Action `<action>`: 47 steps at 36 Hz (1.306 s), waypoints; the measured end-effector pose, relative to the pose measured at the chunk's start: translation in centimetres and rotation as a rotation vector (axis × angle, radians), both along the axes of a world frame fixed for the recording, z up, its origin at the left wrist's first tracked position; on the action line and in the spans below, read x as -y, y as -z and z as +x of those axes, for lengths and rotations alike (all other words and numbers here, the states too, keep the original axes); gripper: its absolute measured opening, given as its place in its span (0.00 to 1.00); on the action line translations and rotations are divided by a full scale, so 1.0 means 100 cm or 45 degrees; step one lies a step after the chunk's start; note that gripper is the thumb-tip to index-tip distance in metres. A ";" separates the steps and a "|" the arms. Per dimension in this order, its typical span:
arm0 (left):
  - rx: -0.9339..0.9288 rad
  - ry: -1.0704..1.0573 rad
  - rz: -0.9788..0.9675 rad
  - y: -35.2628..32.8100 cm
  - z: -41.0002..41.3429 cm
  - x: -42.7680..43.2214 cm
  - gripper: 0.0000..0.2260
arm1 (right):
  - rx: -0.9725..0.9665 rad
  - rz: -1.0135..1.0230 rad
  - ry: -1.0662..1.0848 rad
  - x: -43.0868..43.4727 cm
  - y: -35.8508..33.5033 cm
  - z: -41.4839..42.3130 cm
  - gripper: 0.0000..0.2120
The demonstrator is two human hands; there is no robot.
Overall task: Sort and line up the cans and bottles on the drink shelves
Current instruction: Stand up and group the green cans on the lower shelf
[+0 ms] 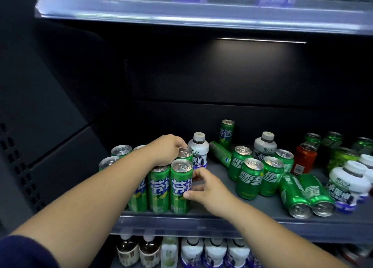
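on the left of the grey metal shelf [262, 206], tall slim green aluminium cans [159, 187] are stood upright in a cluster at the front edge. the rear green can [184, 154] is gripped at its top by the left hand [167, 150], the grip clenched on it. the front right slim can [180, 187] is clasped at its side by the right hand [210, 189]. further right, short green soda cans [250, 179] are jumbled among white plastic bottles [264, 148].

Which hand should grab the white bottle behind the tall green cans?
Probably the right hand: it holds the front-right tall can just before the white bottle, while the left hand grips the rear tall can.
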State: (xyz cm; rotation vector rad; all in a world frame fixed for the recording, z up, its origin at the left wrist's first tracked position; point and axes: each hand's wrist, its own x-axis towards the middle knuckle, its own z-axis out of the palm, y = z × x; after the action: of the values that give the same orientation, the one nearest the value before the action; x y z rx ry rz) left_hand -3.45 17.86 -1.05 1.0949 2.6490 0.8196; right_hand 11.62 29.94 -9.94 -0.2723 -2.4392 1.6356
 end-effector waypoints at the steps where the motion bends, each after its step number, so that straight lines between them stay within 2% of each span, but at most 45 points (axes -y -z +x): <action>1: -0.006 -0.002 -0.003 0.000 0.000 0.000 0.19 | -0.001 0.015 0.001 0.000 0.000 0.000 0.20; 8: -0.041 -0.012 -0.029 -0.001 0.001 -0.002 0.20 | -0.008 0.049 0.008 -0.008 0.001 -0.001 0.16; 14: -0.082 0.023 -0.059 0.001 -0.001 0.000 0.20 | 0.063 0.129 -0.032 -0.019 -0.005 -0.005 0.20; 23: -0.108 0.063 -0.079 -0.003 0.003 0.003 0.21 | 0.088 0.498 -0.202 -0.053 -0.059 -0.005 0.20; 28: -0.187 0.049 -0.149 -0.014 0.009 0.002 0.14 | 0.038 0.714 -0.252 -0.083 -0.094 -0.018 0.23; 31: -0.207 0.035 -0.195 -0.020 0.015 0.000 0.14 | 0.018 0.815 -0.311 -0.102 -0.109 -0.034 0.23; 40: -0.197 -0.176 -0.342 -0.023 0.029 -0.011 0.26 | -0.030 1.234 -0.522 -0.135 -0.128 -0.092 0.27; 47: -0.126 -0.389 -0.342 -0.017 0.034 -0.018 0.21 | 0.051 1.293 -0.692 -0.148 -0.124 -0.128 0.34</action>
State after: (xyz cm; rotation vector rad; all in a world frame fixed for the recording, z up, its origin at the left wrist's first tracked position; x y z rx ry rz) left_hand -0.06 19.68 0.70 0.6929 2.9450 0.4408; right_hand -1.14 44.75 2.45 0.5460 -3.1473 0.2912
